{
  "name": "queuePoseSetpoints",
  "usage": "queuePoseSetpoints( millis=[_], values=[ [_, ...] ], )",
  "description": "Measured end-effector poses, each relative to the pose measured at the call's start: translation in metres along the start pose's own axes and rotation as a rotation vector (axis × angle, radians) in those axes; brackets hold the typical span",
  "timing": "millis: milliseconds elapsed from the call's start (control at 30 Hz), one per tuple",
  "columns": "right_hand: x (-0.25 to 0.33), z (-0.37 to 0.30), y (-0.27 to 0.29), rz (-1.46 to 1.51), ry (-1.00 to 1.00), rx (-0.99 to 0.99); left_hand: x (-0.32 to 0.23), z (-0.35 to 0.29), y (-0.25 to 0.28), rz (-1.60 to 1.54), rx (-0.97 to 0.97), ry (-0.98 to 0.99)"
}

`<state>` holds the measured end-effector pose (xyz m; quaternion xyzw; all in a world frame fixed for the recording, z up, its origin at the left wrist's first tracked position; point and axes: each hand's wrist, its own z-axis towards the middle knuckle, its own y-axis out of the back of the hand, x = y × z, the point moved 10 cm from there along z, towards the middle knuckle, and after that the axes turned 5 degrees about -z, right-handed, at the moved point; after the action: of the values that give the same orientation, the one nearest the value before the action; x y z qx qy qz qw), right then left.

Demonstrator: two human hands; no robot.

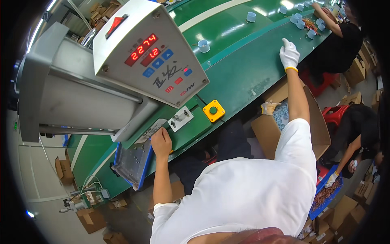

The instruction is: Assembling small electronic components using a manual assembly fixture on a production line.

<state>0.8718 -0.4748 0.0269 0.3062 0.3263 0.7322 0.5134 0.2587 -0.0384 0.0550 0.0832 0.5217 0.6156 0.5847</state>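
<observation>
My left hand [161, 142] is bare, its fingers curled against the right corner of a blue tray [132, 164] holding small metal parts, at the edge of the green workbench [239, 73]. Whether it grips the tray is unclear. My right hand [289, 53], in a white glove, reaches far out with fingers extended onto the green bench surface and holds nothing. A small white cup with a blue rim [203, 46] stands on the conveyor strip beyond it to the left.
A grey machine with a tilted control panel [148, 51] looms over the tray. A yellow box with a green button [213, 110] sits on the bench edge. An open cardboard box [270, 132] holds a glove [269, 107]. Two other people [345, 38] work at right, near a blue crate [325, 197].
</observation>
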Motion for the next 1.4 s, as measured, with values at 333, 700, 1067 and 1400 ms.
queuePoseSetpoints(
  millis=[333, 700, 1067, 1400],
  values=[
    [-0.035, -0.012, -0.014, -0.152, -0.500, 0.588, 0.016, -0.009, -0.002, 0.038, 0.006, 0.028],
    [-0.075, 0.028, -0.039, -0.020, -0.658, 0.294, 0.005, -0.012, -0.004, 0.065, 0.019, 0.007],
    [-0.058, 0.122, -0.106, -0.113, -0.171, 0.190, 0.001, -0.001, -0.009, 0.144, 0.029, -0.032],
    [-0.051, 0.138, -0.148, 0.232, 0.184, 0.176, 0.007, -0.021, -0.008, 0.295, 0.012, -0.104]
  ],
)
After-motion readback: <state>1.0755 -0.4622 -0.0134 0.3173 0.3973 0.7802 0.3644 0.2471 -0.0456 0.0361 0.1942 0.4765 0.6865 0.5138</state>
